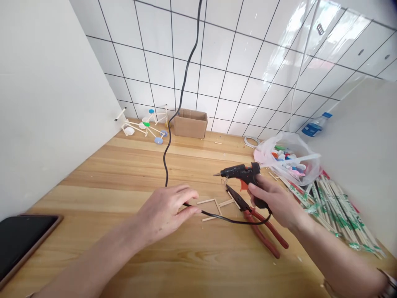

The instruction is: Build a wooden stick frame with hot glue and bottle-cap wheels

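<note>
My right hand point(273, 198) is wrapped round the handle of a black hot glue gun point(237, 171) with an orange trigger, its nozzle pointing left above the table. From the handle's base a black cord point(232, 220) loops left to my left hand point(170, 207), whose thumb and fingers close round it. Below the glue gun lie pliers point(259, 223) with red handles and dark jaws. Between my hands, flat on the wood, is a small frame of thin sticks point(217, 203), partly behind the cord and next to the pliers' jaws.
Small stick models with bottle-cap wheels point(147, 124) stand at the back left, beside a cardboard box point(190, 124). Back right are a plastic bag of caps point(288, 161), a roll of tape point(251, 141), wrapped stick bundles point(338, 207) and a bottle point(316, 125). A tablet point(25, 240) lies front left.
</note>
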The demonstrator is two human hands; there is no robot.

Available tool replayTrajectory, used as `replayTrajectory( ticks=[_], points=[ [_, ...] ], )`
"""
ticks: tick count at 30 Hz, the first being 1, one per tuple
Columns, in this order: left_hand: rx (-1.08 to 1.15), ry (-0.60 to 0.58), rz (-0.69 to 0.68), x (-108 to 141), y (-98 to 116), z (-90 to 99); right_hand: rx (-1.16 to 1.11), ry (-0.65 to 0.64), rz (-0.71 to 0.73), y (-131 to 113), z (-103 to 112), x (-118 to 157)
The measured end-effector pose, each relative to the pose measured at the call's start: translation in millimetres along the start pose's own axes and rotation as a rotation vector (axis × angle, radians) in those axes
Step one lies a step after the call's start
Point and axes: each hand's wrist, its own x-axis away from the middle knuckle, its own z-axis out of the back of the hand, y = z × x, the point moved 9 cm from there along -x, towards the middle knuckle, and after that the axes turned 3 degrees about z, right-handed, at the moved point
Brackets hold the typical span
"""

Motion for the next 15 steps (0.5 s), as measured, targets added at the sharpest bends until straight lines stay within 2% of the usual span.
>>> replayTrajectory(
  ticks=[7,11,15],
  points=[
    [-0.102,0.109,-0.021,-12,-11,21.3,0.049,0.049,-0.072,19,5,-104],
    [-0.159,0.091,0.063,-25,-37,21.5,0.147,0.099,-0.136,25,-3,-151],
    [-0.190,0.083,0.104,-38,-61,14.6,0.268,0.143,-0.174,28,-13,-180]
  ],
)
